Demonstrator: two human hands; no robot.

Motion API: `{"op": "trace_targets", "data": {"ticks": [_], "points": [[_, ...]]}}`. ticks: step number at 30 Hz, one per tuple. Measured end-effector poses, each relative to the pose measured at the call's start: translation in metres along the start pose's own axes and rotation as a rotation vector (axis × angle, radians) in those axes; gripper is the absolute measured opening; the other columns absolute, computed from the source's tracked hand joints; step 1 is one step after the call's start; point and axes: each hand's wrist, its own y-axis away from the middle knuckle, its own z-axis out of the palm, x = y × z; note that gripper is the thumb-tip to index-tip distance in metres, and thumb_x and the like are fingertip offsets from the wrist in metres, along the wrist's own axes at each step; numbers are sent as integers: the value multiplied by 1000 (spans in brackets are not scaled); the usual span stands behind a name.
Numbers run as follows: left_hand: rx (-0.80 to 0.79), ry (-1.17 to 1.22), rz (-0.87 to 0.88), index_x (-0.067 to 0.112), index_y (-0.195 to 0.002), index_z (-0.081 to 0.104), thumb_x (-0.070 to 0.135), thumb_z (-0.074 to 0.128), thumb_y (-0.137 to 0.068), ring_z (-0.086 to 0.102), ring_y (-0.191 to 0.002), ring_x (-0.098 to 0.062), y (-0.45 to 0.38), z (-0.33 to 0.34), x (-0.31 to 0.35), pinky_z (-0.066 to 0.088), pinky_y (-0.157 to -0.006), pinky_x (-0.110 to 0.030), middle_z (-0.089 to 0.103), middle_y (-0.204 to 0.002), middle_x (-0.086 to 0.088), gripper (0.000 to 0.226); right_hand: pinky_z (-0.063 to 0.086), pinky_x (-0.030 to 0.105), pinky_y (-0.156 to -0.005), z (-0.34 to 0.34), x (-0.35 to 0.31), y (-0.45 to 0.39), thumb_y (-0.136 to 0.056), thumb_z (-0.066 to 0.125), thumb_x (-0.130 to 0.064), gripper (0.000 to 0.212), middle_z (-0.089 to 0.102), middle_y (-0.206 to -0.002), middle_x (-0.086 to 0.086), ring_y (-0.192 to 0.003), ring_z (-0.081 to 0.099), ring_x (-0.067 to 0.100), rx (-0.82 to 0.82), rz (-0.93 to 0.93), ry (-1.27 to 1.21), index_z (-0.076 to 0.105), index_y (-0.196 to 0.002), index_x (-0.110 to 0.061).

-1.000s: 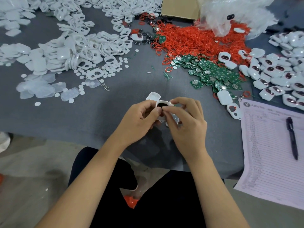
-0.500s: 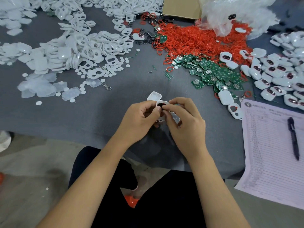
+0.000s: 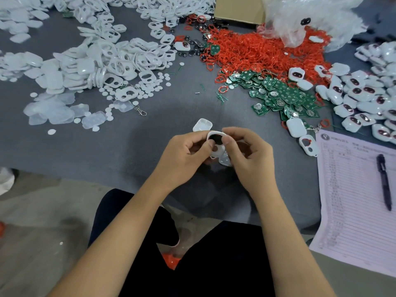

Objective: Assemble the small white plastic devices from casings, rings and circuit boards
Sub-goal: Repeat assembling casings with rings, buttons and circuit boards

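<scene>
Over the near middle of the grey table, my left hand point(image 3: 184, 155) and my right hand point(image 3: 248, 155) both pinch one small white casing point(image 3: 216, 144) with a dark window in its upper part. A clear plastic piece point(image 3: 225, 160) sticks out below it, against my right fingers. Another white casing half point(image 3: 202, 124) lies on the table just behind my hands. Farther back lie a heap of red rings point(image 3: 257, 52), a pile of green circuit boards point(image 3: 282, 95) and a spread of white casing frames point(image 3: 107, 61).
Finished white devices point(image 3: 364, 97) are heaped at the right. A printed sheet point(image 3: 351, 200) with a black pen point(image 3: 383, 181) hangs over the right table edge. A cardboard box point(image 3: 237, 9) and a plastic bag point(image 3: 310, 16) stand at the back. White discs point(image 3: 147, 88) are scattered left of centre.
My thumbs have shifted apart on the casing, so its dark window and a round hole now show; both hands stay in the same place.
</scene>
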Motion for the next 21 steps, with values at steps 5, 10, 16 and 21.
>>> {"op": "trace_targets", "data": {"ticks": [5,10,16,21], "points": [[10,-46,36,22,-120,77,13,60,-104,73,-79,-7,1,2,1,58,-72,-22,76,-90,13,25,57,32,-69,-3,0,-2,-96,70,-16,14,77,-90,-9,-80,73,12,-55,37,-32,75,-96,-30],[31,-164,89,27,-116,78,16,62,-102,70,-75,-13,3,5,5,56,-68,-27,75,-87,10,24,49,16,-65,-2,1,0,-93,71,-13,17,73,-89,-10,-72,66,-1,-50,91,-23,69,-88,-29],[16,-139,57,19,-115,77,14,62,-104,73,-81,-13,1,5,3,58,-73,-26,77,-89,7,20,44,10,-60,3,0,4,-97,68,-11,10,71,-85,-14,-69,65,1,-24,51,42,66,-92,-19],[141,-27,35,29,-104,76,18,60,-103,69,-75,-6,1,3,2,57,-67,-27,74,-85,12,19,48,15,-61,4,-3,4,-100,68,-24,8,71,-87,-16,-70,67,5,3,-61,83,67,-101,-32]]}}
